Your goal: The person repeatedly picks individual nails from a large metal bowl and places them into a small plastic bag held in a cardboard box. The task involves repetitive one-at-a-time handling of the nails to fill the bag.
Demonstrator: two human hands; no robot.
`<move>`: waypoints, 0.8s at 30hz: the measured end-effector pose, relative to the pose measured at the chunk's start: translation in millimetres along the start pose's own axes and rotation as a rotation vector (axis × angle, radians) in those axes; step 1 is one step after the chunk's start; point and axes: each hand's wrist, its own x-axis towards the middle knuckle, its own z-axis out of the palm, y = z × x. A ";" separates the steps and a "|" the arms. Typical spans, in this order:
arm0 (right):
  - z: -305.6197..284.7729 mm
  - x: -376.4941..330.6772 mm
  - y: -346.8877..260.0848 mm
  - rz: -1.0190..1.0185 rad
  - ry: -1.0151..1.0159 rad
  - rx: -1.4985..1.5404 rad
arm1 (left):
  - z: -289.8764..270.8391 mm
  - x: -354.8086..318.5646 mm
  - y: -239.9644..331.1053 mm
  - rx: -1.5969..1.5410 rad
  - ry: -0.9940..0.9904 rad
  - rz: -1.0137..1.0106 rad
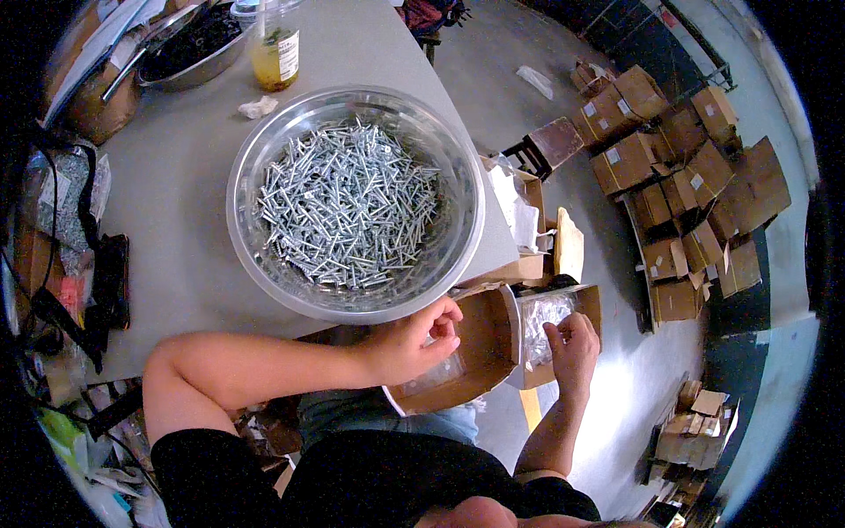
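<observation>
A large clear plastic bowl (242, 264) full of silver screws (348, 207) stands on the grey table. Below its near rim is my left hand (421, 341), over an open cardboard box (484, 339) with a little clear plastic inside. Its fingers are curled closed; whatever they hold, if anything, does not show. Over a second cardboard box (588, 308) to the right is my right hand (576, 346), thumb and fingers drawn together beside clear plastic bags (541, 330). Its fingertips seem to touch the bags, but I cannot make out anything gripped.
On the table (176, 220) are a bottle of yellowish liquid (277, 57), a crumpled white scrap (257, 107) and a metal basin (198, 66) of dark pieces. Bagged screws (69, 198) lie at left. Stacked cartons (678, 185) and a brown stool (554, 145) stand on the right.
</observation>
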 end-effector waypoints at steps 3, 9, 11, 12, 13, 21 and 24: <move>24.1 -14.4 -1.4 0.155 -0.206 -0.008 | -1.3 -1.3 -3.4 -0.011 -0.098 -0.126; 85.7 -50.2 -34.2 -0.126 -0.564 0.078 | -5.1 -5.2 -19.1 0.160 -0.216 -0.293; 101.2 -55.0 -24.8 -0.143 -0.579 0.159 | -5.3 -5.3 -20.7 0.168 -0.220 -0.265; 106.5 -57.0 -20.1 -0.148 -0.585 0.199 | -5.0 -5.0 -20.7 0.172 -0.224 -0.250; 105.0 -55.4 -21.4 -0.129 -0.590 0.221 | -5.1 -5.2 -20.4 0.182 -0.223 -0.243; 66.4 -30.3 -46.1 -0.102 -0.636 0.281 | -7.1 -7.3 -11.0 0.280 -0.242 -0.127; 73.9 -34.1 -49.1 -0.122 -0.659 0.030 | -7.8 -6.0 -4.2 0.283 -0.237 -0.141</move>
